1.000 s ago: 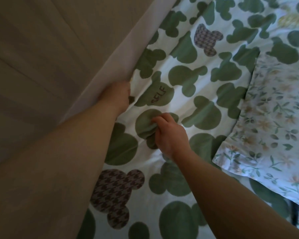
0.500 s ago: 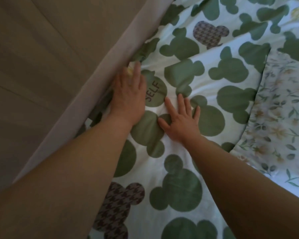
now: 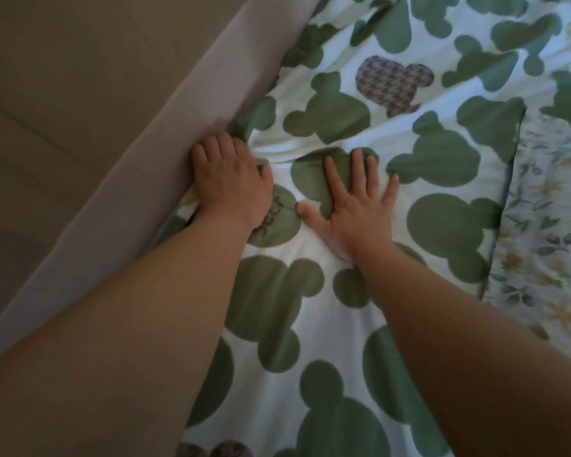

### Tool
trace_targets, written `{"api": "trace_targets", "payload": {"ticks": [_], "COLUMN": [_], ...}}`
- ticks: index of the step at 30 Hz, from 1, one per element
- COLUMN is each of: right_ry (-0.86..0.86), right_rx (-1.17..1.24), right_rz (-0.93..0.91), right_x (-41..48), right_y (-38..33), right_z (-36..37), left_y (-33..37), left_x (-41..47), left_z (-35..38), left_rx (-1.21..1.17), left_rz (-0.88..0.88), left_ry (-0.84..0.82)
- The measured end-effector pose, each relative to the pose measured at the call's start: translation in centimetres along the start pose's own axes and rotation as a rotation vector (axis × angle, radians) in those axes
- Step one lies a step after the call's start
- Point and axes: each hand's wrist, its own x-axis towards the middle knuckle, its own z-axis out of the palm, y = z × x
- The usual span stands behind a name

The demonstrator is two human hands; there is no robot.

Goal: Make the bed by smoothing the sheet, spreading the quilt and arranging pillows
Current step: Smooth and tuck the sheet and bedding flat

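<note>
Beige frame [image 3: 192,120] beside the quilt [image 3: 343,103]: right hand [image 3: 360,209] presses flat, spread. Left hand [image 3: 228,186], flat before, now curls at the edge—grip hidden.

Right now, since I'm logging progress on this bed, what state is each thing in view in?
Quilt: spread out, creased around the hands.
Left hand: pressing the quilt's edge down beside the grey panel.
Right hand: flat, fingers spread, pressing the quilt.
Floral pillow: lying to the right of the quilt, untouched.
Grey panel: running along the quilt's left edge, touched by the left hand.
</note>
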Motion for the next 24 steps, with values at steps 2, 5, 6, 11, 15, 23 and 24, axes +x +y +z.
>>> {"api": "trace_targets", "payload": {"ticks": [2, 5, 6, 11, 15, 23, 24], "right_ry": [0.028, 0.053, 0.054, 0.059, 0.044, 0.074, 0.079], "right_rx": [-0.002, 0.015, 0.021, 0.062, 0.073, 0.078, 0.079], "right_rz": [-0.007, -0.016, -0.019, -0.034, -0.035, -0.037, -0.036], "right_x": [0.0, 0.2, 0.2, 0.2, 0.2, 0.2, 0.2], "right_y": [0.1, 0.2, 0.3, 0.4, 0.4, 0.4, 0.5], "right_z": [0.0, -0.1, 0.0, 0.0, -0.2, -0.1, -0.1], "left_y": [0.9, 1.9, 2.1, 2.8, 2.9, 2.0, 2.0], "left_x": [2.7, 7.4, 8.9, 11.8, 11.7, 12.5, 12.0], "left_z": [-0.5, -1.2, -1.4, -2.0, -2.1, -1.6, -0.8], "left_rx": [-0.045, -0.241, -0.331, -0.409, -0.450, -0.530, -0.435], "left_rz": [0.069, 0.015, -0.046, -0.111, -0.073, 0.027, 0.175], "left_ry": [0.108, 0.103, 0.051, -0.128, -0.032, 0.049, 0.012]}}
